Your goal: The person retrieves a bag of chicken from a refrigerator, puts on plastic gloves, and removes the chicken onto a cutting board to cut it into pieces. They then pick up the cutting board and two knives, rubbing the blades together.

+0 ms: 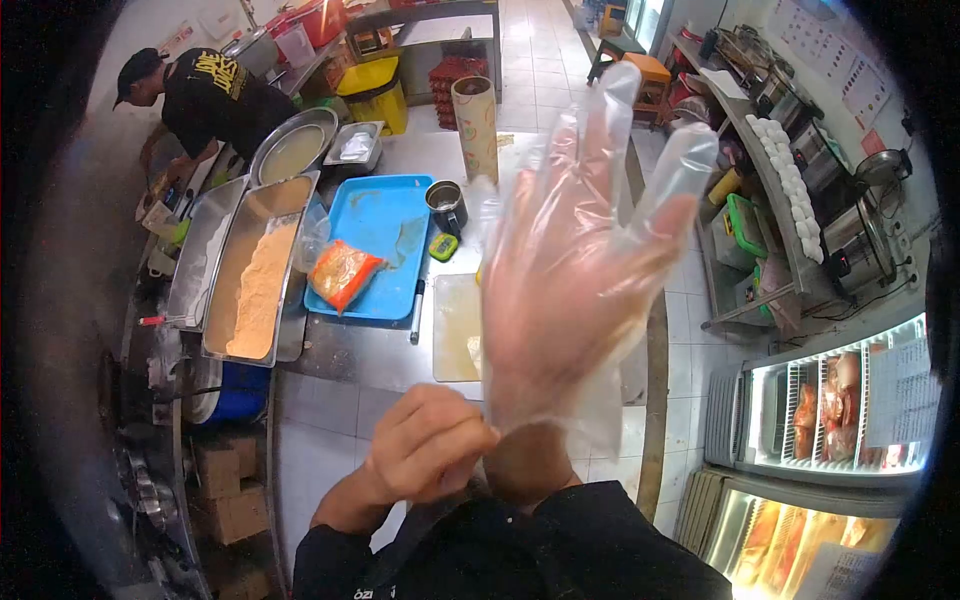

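My right hand (580, 260) is raised in front of the camera inside a clear disposable plastic glove (600, 410). Its fingers are stretched up and apart, and it holds nothing. Loose film stands off around the fingertips and wrist. My left hand (430, 445), bare, is closed at the wrist with its fingers pinching the glove's cuff. Behind the gloved hand lies a pale cutting board (456, 325), partly hidden by it. A patterned cardboard-like tube (474, 125) stands upright farther back on the metal table.
A blue tray (375, 215) carries an orange packet (343, 273). Beside it are a dark metal cup (446, 205), a yellow-green gadget (443, 247) and a marker (417, 312). Left stands a steel pan of orange powder (262, 290); a co-worker (215, 95) bends beyond. Lit fridges (840, 410) stand right.
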The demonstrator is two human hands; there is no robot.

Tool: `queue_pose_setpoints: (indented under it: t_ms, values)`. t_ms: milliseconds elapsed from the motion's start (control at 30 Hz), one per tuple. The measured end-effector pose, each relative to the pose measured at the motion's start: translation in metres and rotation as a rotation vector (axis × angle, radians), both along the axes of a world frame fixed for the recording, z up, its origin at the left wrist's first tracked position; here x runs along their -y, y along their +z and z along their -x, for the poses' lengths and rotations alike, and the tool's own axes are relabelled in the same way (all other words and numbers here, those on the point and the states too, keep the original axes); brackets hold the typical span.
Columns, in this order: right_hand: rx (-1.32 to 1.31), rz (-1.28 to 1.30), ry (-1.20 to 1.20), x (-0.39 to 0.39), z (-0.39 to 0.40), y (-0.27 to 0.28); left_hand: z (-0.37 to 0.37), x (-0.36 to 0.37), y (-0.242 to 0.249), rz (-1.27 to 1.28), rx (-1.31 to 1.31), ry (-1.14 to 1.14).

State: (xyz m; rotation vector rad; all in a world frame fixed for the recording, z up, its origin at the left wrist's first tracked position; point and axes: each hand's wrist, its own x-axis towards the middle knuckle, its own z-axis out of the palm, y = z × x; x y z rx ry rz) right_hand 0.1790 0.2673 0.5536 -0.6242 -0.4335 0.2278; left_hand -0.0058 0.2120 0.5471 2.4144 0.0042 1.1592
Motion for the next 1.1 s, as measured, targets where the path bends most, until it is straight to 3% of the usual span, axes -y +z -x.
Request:
queue_pose_setpoints:
  t_ms: [133,200,233,300,333,400,533,600,700,867,967,1067,1100]
  values:
    - [0.046,0.037,-0.056,0.002,0.005,-0.008,-0.017,-0.028,-0.035,0.143,-0.091,0.088]
    - [0.651,0.969,-0.061,-0.006,0.001,-0.039,-0.009,-0.033,-0.051,0.234,-0.144,0.175]
    - [0.647,0.964,-0.062,-0.004,0.006,-0.047,-0.009,-0.031,-0.047,0.228,-0.147,0.174]
    - [0.994,1.401,-0.219,0.006,0.027,-0.054,-0.009,-0.025,-0.035,0.217,-0.124,0.387]
    - [0.994,1.399,-0.207,0.004,0.031,-0.065,-0.011,-0.024,-0.035,0.219,-0.130,0.395]
    - [1.171,1.426,-0.213,-0.001,0.038,-0.100,-0.019,-0.028,-0.037,-0.031,-0.273,0.384]
    - [1.247,1.322,-0.215,-0.004,0.045,-0.137,-0.023,-0.035,-0.069,-0.055,-0.254,0.216]
    - [1.226,1.330,-0.216,0.015,0.052,-0.110,-0.025,-0.023,-0.076,0.004,-0.151,0.058]
    - [1.355,1.051,-0.177,0.025,0.043,-0.113,-0.026,-0.007,-0.076,-0.008,-0.151,0.049]
    - [1.298,1.008,-0.127,0.025,0.037,-0.135,-0.026,0.005,-0.091,0.024,-0.169,0.032]
    - [1.316,0.985,-0.272,0.036,0.040,-0.131,-0.027,0.012,-0.098,0.031,-0.135,-0.011]
    - [1.326,0.975,-0.254,0.041,0.037,-0.139,-0.025,0.014,-0.105,0.019,-0.145,-0.007]
    - [1.258,1.025,0.020,0.040,0.033,-0.139,-0.024,0.015,-0.105,0.024,-0.142,0.001]
